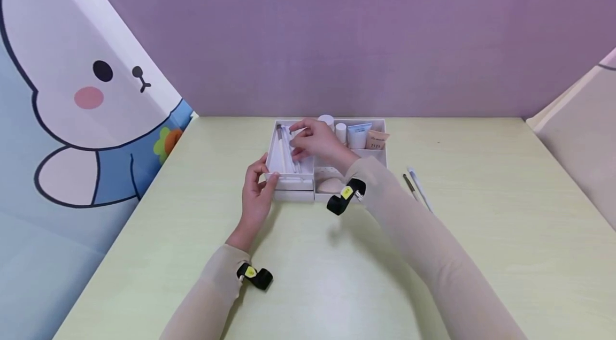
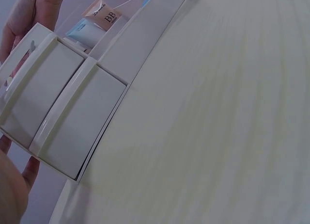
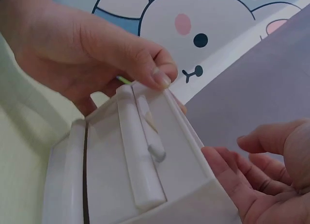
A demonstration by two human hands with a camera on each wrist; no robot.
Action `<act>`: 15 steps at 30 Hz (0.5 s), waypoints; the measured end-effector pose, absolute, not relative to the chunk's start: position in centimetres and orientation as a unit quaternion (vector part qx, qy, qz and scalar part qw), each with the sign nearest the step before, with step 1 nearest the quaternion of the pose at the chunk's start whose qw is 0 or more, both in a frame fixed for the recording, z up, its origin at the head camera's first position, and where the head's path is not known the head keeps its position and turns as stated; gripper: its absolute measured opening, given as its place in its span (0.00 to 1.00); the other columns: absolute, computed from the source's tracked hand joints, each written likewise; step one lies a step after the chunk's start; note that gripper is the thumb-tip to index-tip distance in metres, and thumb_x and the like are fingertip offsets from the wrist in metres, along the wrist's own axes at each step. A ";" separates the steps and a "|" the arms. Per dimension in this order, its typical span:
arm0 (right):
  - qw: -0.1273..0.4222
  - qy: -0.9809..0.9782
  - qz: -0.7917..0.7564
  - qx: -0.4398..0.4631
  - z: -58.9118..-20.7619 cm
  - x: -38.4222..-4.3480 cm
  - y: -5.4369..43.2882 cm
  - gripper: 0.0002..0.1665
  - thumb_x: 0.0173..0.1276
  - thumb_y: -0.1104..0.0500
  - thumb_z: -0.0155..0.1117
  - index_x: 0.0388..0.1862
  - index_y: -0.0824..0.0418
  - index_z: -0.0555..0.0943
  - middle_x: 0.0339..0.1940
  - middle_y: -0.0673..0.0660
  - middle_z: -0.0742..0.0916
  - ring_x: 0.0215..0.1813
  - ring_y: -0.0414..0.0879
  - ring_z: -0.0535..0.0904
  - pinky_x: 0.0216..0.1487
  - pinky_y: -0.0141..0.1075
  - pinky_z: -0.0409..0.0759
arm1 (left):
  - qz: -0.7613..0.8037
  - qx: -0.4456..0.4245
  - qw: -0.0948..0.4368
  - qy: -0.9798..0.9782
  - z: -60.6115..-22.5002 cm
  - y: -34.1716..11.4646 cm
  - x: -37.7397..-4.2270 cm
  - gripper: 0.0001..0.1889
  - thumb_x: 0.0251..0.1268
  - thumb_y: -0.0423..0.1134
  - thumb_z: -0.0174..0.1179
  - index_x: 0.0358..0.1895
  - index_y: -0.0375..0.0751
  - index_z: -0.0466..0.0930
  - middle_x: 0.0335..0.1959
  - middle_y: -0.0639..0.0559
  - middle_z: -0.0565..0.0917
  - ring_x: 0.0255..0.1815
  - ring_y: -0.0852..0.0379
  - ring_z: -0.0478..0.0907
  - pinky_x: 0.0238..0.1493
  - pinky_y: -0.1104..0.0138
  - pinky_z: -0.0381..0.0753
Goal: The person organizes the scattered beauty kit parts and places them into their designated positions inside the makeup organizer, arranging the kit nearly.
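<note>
A white cosmetics organizer point(image 1: 294, 185) with two front drawers stands at the back of the table. My left hand point(image 1: 257, 193) grips its front left corner, thumb on the top edge and fingers along the side. Slim makeup brushes point(image 1: 287, 157) lie in the upper left compartment. Over that compartment is my right hand point(image 1: 318, 141); in the right wrist view its thumb and fingers point(image 3: 271, 178) are apart with nothing seen between them. Part of the compartment is hidden by this hand.
Right of the brushes, the organizer holds a white-capped bottle point(image 1: 341, 132), a white jar point(image 1: 326, 120), a blue-white tube point(image 1: 358, 137) and a beige BB tube point(image 1: 377, 140). A beige puff point(image 1: 330, 185) sits in the front section. Two slim sticks point(image 1: 420, 188) lie on the table point(image 1: 481, 222) at the right.
</note>
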State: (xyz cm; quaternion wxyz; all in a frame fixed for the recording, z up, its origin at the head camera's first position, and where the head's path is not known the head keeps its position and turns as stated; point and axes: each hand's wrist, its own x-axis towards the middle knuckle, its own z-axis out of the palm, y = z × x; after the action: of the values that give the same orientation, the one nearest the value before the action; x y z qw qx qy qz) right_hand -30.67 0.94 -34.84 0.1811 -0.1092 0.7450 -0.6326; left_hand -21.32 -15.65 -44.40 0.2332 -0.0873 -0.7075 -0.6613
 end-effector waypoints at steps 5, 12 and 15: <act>0.190 0.715 -0.661 -0.125 -35.0 -29.8 1.6 0.24 0.69 0.69 0.62 0.64 0.66 0.74 0.41 0.64 0.85 0.37 0.52 0.85 0.43 0.41 0.84 | -0.663 -0.093 0.238 -0.704 -44.6 -15.5 -21.4 0.09 0.68 0.23 0.56 0.42 0.24 0.64 0.69 0.34 0.69 0.68 0.43 0.67 0.45 0.70 0.73; 0.190 0.694 -0.675 -0.164 -35.4 -28.7 2.8 0.25 0.69 0.70 0.62 0.64 0.69 0.73 0.47 0.72 0.84 0.37 0.52 0.85 0.45 0.43 0.84 | -0.651 -0.091 0.236 -0.716 -44.8 -15.4 -21.7 0.09 0.69 0.23 0.56 0.43 0.26 0.64 0.69 0.36 0.70 0.68 0.47 0.67 0.46 0.68 0.73; 0.186 0.695 -0.672 -0.176 -35.6 -28.4 3.4 0.24 0.69 0.70 0.62 0.63 0.70 0.73 0.47 0.72 0.84 0.37 0.52 0.84 0.46 0.43 0.84 | -0.650 -0.089 0.236 -0.717 -44.9 -15.3 -21.8 0.09 0.69 0.24 0.55 0.43 0.26 0.64 0.69 0.36 0.69 0.69 0.45 0.66 0.46 0.68 0.72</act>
State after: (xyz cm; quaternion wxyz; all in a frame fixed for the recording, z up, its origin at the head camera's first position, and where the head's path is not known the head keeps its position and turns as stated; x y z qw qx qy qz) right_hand -28.38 3.44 -35.59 0.1862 -0.1759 0.6952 -0.6716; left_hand -21.77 -15.26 -44.86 0.2358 -0.0894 -0.7168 -0.6501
